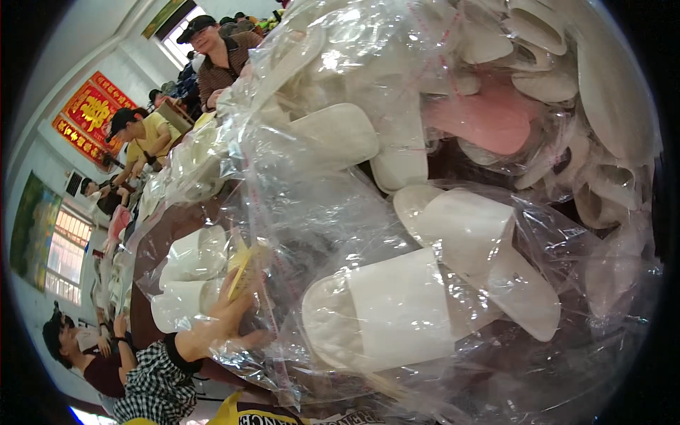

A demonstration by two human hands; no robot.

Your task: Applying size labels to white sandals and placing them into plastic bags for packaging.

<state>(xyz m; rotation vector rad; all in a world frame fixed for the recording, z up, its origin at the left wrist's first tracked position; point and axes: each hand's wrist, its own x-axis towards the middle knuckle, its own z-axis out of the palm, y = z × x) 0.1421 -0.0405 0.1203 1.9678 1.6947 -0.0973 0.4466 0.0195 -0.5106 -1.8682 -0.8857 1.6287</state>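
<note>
My left hand (pixel 228 317) comes in from the lower left behind glossy clear plastic (pixel 333 212). Its fingers bend around a narrow yellow piece (pixel 242 272) whose kind I cannot make out. Beside that hand lie two white slippers (pixel 185 301), seen partly through the film. To its right rests a pair of white open-toed slippers in clear plastic: the nearer slipper (pixel 397 312) partly overlaps the farther slipper (pixel 471 223). My right hand does not show clearly; glare and folds of plastic cover the lower middle.
A large heap of bagged white slippers (pixel 336 134) fills the far and right side, with a pink slipper (pixel 489 120) among them. A yellow printed bag (pixel 248 411) is at the near edge. Several people sit along the left, including a person in yellow (pixel 157 134).
</note>
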